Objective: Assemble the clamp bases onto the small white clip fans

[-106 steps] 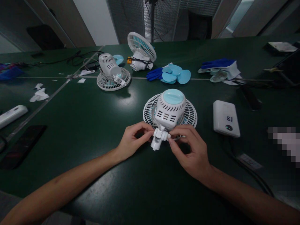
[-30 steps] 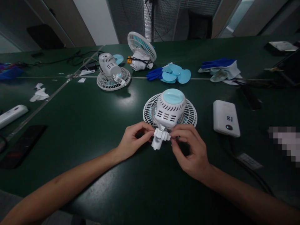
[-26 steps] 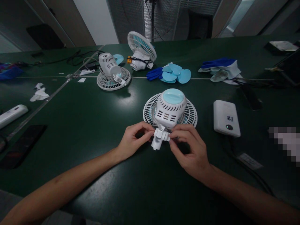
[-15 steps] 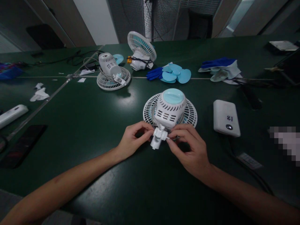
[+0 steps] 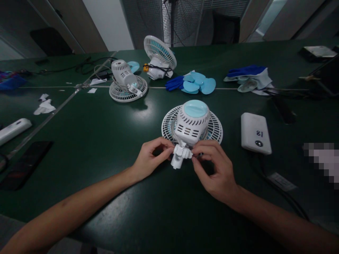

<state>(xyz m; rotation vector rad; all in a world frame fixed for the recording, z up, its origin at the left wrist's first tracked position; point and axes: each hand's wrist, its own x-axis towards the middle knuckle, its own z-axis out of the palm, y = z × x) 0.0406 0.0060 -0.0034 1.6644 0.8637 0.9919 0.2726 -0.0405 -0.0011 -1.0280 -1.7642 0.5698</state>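
Observation:
A small white fan (image 5: 192, 123) with a light blue cap lies grille down on the green table in front of me. Its white hinged bracket (image 5: 178, 160) points toward me. My left hand (image 5: 150, 157) is closed in a pinch at the bracket's left side. On the other side, the thumb and fingers of my right hand (image 5: 215, 169) pinch a small white knob (image 5: 188, 154) that sticks out of the bracket. The fingertips partly cover both pinched spots.
Behind lie a second fan (image 5: 124, 76), a third fan (image 5: 159, 56), light blue fan blades (image 5: 200, 84) and blue-and-white gloves (image 5: 250, 76). A white power bank (image 5: 255, 133) with a cable is at right. A black phone (image 5: 25, 164) lies at left.
My right fingertips have shifted slightly to the right, and more of the white knob shows between them. The bracket has tilted a little. My left hand stays in place.

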